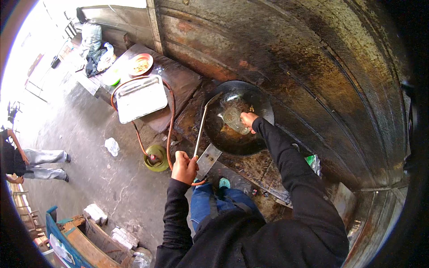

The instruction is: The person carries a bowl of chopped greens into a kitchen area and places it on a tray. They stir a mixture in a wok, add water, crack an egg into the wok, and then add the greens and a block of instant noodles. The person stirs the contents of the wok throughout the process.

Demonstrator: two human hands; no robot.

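A large dark wok sits in front of me beside the soot-stained wall, with brown residue on its inner surface. My left hand is closed around the long metal handle of a wok spatula. The spatula's far end leans over the left part of the wok. My right hand grips the edge of a clear, bowl-like container over the middle of the wok. Whether the container touches the wok, and what is in it, I cannot tell. Small yellowish bits cling to the wok near my right hand.
A metal tray and an orange-rimmed bowl of food stand on the dark table. An orange hose loops to a gas cylinder. Another person stands at far left. A worn wooden cabinet is at lower left.
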